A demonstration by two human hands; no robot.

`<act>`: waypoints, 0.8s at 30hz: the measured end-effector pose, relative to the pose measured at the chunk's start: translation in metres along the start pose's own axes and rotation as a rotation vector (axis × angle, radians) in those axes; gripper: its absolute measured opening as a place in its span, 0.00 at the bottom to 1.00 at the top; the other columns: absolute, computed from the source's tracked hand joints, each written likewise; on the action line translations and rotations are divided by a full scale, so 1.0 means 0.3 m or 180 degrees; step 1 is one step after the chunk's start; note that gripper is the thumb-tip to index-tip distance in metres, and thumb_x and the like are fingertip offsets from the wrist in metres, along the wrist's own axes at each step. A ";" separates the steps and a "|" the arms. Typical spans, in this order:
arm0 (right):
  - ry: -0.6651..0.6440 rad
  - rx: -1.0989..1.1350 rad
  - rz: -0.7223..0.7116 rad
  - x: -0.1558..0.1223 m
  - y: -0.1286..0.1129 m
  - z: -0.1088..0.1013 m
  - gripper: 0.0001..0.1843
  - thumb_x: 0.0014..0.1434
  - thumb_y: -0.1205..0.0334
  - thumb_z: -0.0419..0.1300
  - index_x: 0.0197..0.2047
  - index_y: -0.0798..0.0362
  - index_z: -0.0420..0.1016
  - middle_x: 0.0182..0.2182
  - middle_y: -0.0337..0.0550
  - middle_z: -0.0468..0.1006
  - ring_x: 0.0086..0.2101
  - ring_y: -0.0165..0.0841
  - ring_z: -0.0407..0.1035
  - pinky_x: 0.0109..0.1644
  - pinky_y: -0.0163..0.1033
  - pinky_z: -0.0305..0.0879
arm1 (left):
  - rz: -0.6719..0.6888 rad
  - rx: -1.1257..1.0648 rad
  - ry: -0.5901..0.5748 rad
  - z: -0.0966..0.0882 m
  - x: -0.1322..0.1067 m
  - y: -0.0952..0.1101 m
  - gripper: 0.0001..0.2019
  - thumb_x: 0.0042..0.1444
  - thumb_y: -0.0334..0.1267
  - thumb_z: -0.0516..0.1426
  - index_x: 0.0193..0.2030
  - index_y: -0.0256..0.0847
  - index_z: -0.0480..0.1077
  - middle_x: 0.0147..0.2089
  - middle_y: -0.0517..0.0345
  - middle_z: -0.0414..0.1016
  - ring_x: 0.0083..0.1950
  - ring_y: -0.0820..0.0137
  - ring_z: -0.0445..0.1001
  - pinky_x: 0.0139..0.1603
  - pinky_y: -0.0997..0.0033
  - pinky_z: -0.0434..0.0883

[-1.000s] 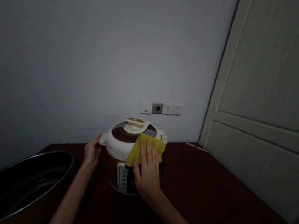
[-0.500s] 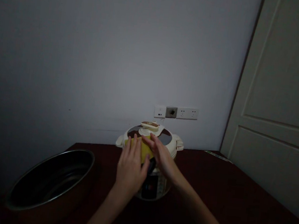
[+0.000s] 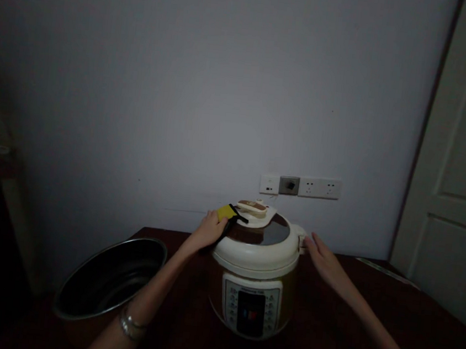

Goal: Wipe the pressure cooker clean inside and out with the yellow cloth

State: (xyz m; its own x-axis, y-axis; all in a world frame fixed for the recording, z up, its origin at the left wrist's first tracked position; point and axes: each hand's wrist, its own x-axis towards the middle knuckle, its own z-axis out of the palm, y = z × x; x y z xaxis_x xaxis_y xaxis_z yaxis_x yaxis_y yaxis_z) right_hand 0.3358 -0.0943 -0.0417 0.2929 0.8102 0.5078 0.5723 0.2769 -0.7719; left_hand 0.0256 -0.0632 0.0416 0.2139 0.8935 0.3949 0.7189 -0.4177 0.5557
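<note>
A cream and brown electric pressure cooker stands in front of me, with its lid on and its button panel facing me. My left hand is closed on a yellow and black object at the left edge of the lid. A thin black strip sticks out from it over the lid; its kind is too dim to tell. By the cooker's right side handle is my right hand, fingers stretched out and holding nothing. Whether its fingertips touch the handle I cannot tell.
A large dark pot with a metal rim sits to the left, partly behind my left forearm. Wall sockets are behind the cooker. A pale door stands at the right of the dark red table.
My hands have parted: the left carried the yellow and black object to the lid's left side, the right moved to the right handle. The view has shifted, so the cooker's front now shows.
</note>
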 end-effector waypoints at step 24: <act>-0.0393 0.0672 0.0032 -0.048 0.015 0.042 0.36 0.58 0.39 0.46 0.61 0.56 0.57 0.59 0.55 0.64 0.60 0.41 0.56 0.64 0.49 0.49 | -0.0601 -0.1431 -0.2004 0.064 0.478 -0.047 0.11 0.54 0.40 0.56 0.35 0.32 0.74 0.32 0.52 0.77 0.35 0.66 0.72 0.42 0.65 0.69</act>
State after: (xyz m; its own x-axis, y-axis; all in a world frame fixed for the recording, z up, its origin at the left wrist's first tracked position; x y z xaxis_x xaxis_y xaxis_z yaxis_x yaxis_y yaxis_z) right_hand 0.3245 -0.0981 -0.0575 0.1946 0.8669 0.4589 0.3933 0.3597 -0.8461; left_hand 0.0589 0.0739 0.0763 0.5452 0.8251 -0.1486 0.4733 -0.1566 0.8669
